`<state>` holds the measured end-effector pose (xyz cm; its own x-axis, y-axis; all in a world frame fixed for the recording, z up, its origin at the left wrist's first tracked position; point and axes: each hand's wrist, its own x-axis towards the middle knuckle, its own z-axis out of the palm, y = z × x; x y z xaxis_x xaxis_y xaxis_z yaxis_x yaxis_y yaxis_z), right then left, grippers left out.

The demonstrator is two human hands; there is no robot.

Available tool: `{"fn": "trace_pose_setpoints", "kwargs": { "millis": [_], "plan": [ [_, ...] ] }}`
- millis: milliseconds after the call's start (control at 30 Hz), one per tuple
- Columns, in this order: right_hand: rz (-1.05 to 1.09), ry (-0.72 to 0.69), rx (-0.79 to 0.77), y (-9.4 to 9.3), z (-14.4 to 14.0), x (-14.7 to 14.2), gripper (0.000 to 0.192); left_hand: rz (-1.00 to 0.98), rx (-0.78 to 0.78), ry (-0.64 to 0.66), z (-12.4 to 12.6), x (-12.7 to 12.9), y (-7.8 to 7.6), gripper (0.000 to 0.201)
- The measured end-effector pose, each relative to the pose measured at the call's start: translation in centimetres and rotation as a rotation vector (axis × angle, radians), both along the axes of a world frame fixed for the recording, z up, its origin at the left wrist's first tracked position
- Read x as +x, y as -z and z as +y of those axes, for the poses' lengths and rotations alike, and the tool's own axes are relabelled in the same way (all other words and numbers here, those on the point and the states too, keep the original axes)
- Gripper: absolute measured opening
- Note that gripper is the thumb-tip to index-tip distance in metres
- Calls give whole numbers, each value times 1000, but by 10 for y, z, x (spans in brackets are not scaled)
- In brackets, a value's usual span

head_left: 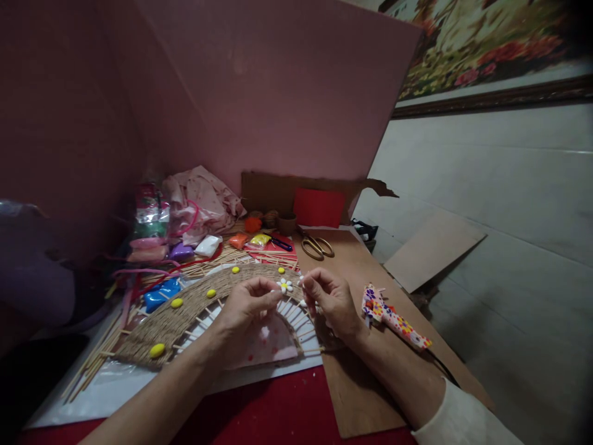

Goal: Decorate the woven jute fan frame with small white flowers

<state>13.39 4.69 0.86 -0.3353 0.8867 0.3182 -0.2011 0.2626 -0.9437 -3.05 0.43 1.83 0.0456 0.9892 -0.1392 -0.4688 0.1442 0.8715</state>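
Note:
A fan-shaped frame of thin sticks, woven with brown twine (185, 321), lies under both hands. Yellow clay discs (157, 350) dot the twine band, and a white clay flower (286, 285) with a yellow centre sits near its top. My left hand (250, 306) is closed in a pinch just left of the flower; what its fingertips hold, if anything, is too small to name. To the right of the flower, my right hand (333, 303) pinches, with a small white piece (301, 280) showing at its fingertips. Pink dotted fabric (269, 343) fills the fan's lower middle.
A flower-patterned glue gun (393, 315) rests on the brown board (365, 395) at right. Gold-handled scissors (317, 247) lie behind my right hand. Bags of coloured clay (208, 246), loose sticks (92, 358) and crumpled pink fabric (204, 198) crowd the left and back.

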Motion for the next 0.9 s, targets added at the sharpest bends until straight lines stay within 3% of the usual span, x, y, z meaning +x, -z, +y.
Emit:
{"fn": "trace_pose_setpoints", "kwargs": {
  "millis": [400, 600, 900],
  "plan": [
    [18, -46, -41, 0, 0, 0, 26, 80, 62, -44, -2, 2, -1, 21],
    [64, -89, -60, -3, -3, -3, 22, 98, 90, -5, -6, 6, -7, 21],
    [-15, -69, 133, 1, -7, -2, 8, 268, 149, 69, -8, 6, 0, 19]
  ]
}}
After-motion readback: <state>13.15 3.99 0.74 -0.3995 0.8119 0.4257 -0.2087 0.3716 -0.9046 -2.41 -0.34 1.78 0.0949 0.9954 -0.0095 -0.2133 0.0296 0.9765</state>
